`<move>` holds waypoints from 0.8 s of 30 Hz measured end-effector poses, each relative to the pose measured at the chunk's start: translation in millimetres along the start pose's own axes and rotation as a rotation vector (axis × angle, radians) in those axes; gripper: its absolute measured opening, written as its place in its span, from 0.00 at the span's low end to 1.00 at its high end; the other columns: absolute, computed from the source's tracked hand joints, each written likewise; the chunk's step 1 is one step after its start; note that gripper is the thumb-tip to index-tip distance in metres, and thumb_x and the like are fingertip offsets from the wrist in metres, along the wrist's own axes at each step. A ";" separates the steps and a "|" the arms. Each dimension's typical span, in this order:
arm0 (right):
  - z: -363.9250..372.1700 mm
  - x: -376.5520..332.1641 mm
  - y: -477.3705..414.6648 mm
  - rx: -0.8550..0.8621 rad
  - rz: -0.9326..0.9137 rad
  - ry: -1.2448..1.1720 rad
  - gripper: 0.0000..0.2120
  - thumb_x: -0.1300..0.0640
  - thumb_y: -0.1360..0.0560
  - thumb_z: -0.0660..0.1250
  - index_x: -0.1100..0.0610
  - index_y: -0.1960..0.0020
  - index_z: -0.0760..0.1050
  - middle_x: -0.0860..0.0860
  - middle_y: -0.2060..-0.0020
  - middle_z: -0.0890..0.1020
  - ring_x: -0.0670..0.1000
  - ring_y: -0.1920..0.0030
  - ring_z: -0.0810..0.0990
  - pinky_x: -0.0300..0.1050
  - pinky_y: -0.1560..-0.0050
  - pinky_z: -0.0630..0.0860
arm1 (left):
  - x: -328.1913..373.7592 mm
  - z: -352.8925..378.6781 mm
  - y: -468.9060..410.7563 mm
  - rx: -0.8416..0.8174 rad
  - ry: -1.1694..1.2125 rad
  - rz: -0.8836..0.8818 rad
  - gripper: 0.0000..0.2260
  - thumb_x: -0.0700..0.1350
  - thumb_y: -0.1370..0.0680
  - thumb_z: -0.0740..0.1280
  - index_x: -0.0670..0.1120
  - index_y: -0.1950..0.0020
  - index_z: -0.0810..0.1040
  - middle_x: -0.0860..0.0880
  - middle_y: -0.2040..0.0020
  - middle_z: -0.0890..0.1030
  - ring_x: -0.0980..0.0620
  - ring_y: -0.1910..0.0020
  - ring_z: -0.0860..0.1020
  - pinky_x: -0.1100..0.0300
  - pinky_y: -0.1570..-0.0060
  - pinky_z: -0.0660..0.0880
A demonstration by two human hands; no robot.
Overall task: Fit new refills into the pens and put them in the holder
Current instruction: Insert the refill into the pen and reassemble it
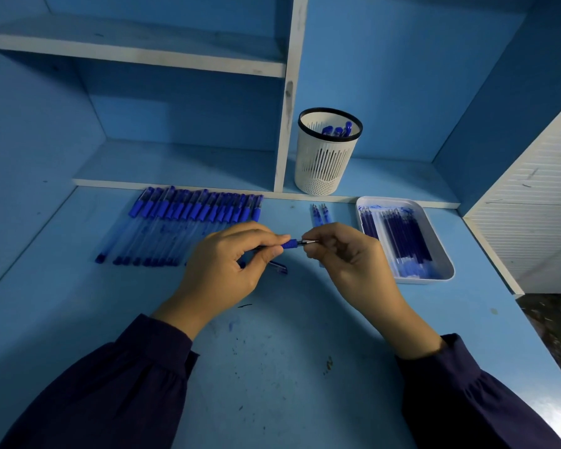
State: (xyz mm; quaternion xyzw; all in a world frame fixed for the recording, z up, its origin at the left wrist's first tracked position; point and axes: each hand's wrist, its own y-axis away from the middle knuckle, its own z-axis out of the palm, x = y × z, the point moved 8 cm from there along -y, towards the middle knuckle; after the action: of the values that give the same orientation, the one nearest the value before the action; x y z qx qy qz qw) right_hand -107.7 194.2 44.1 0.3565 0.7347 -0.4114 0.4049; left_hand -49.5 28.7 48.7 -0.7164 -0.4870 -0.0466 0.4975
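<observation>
Far left on table (289, 335): row of capped blue pens (182, 218), side by side, caps toward shelf. Gripped blue pen (289, 244) in left hand (227, 264), fingers curled round barrel, above table centre. Loose cap (278, 268) flat on table just below. Pinched pen's tip end with right hand (344, 254). Behind, on low shelf: white slotted holder (326, 163), few pens inside. Far right: white tray (425, 280) of refills (402, 234).

FREE: near blue desk top (289, 367) lay open | LEFT-REAR: row of clear blue-capped pens (182, 218) covered the surface | RIGHT: white rectangular plastic tray (436, 241) of refills blocked | REAR: white slotted holder with black rim (327, 163) stood just beside white upright divider (284, 140), mouth open above
</observation>
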 end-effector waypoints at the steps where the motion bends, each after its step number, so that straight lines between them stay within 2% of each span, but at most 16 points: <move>1: 1.7 2.6 0.1 0.010 0.032 -0.046 0.05 0.65 0.26 0.70 0.57 0.52 0.80 0.42 0.66 0.82 0.42 0.63 0.80 0.34 0.58 0.74 | -1.4 -1.6 -0.9 -0.004 -0.006 -0.004 0.08 0.46 0.21 0.70 0.46 0.46 0.85 0.54 0.53 0.84 0.55 0.55 0.83 0.51 0.60 0.81; 3: 8.4 10.2 0.1 -0.006 0.114 -0.121 0.05 0.62 0.26 0.71 0.57 0.51 0.80 0.48 0.63 0.83 0.45 0.61 0.81 0.36 0.56 0.76 | -7.1 -6.4 -2.5 -0.006 0.005 -0.032 0.09 0.47 0.21 0.69 0.45 0.47 0.85 0.57 0.52 0.83 0.57 0.53 0.82 0.53 0.57 0.80; 5: 16.3 16.3 1.3 -0.056 0.144 -0.093 0.07 0.61 0.27 0.72 0.56 0.50 0.79 0.51 0.59 0.83 0.45 0.59 0.81 0.36 0.54 0.76 | -15.4 -13.0 -3.7 0.010 0.023 -0.080 0.10 0.49 0.21 0.68 0.44 0.47 0.85 0.61 0.50 0.82 0.57 0.52 0.82 0.53 0.56 0.80; 9: 28.3 9.8 3.6 -0.132 -0.034 0.199 0.09 0.60 0.28 0.74 0.57 0.49 0.80 0.49 0.56 0.82 0.46 0.56 0.81 0.40 0.49 0.78 | -28.8 -20.9 -3.6 0.025 0.012 -0.137 0.10 0.51 0.21 0.67 0.47 0.46 0.84 0.62 0.50 0.82 0.56 0.52 0.82 0.51 0.55 0.80; 15: 50.4 -0.7 4.8 -0.187 -0.205 0.411 0.07 0.63 0.27 0.70 0.58 0.49 0.81 0.50 0.55 0.82 0.49 0.54 0.79 0.38 0.50 0.74 | -30.6 -17.3 -2.6 -0.005 -0.044 -0.152 0.06 0.47 0.22 0.69 0.49 0.47 0.84 0.62 0.50 0.82 0.59 0.51 0.81 0.58 0.53 0.80; 19: 36.7 3.4 3.0 -0.115 -0.080 0.272 0.06 0.63 0.25 0.68 0.56 0.50 0.81 0.48 0.56 0.82 0.44 0.56 0.80 0.35 0.52 0.75 | -29.2 -14.4 -2.2 -0.040 -0.057 -0.139 0.09 0.51 0.22 0.67 0.51 0.47 0.84 0.65 0.52 0.81 0.60 0.52 0.81 0.59 0.55 0.79; 22: 18.8 11.4 0.8 -0.019 0.062 0.106 0.07 0.63 0.23 0.65 0.56 0.52 0.81 0.43 0.65 0.79 0.42 0.65 0.76 0.32 0.62 0.70 | -29.9 -13.6 -1.4 -0.048 -0.056 -0.140 0.10 0.54 0.22 0.66 0.51 0.47 0.84 0.61 0.51 0.83 0.59 0.53 0.81 0.54 0.58 0.80; 24: 7.4 14.4 -0.9 0.056 0.096 0.025 0.08 0.63 0.22 0.63 0.55 0.52 0.80 0.44 0.67 0.77 0.43 0.67 0.73 0.34 0.64 0.68 | -30.4 -12.8 -0.9 -0.047 -0.054 -0.143 0.11 0.55 0.22 0.66 0.52 0.47 0.84 0.61 0.52 0.83 0.60 0.54 0.81 0.51 0.61 0.80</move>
State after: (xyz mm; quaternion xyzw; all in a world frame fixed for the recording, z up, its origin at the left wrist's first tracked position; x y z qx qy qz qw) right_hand -112.2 190.0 29.1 0.4075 0.7102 -0.4073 0.4046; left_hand -60.7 -0.7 39.0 -0.6924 -0.5489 -0.0740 0.4624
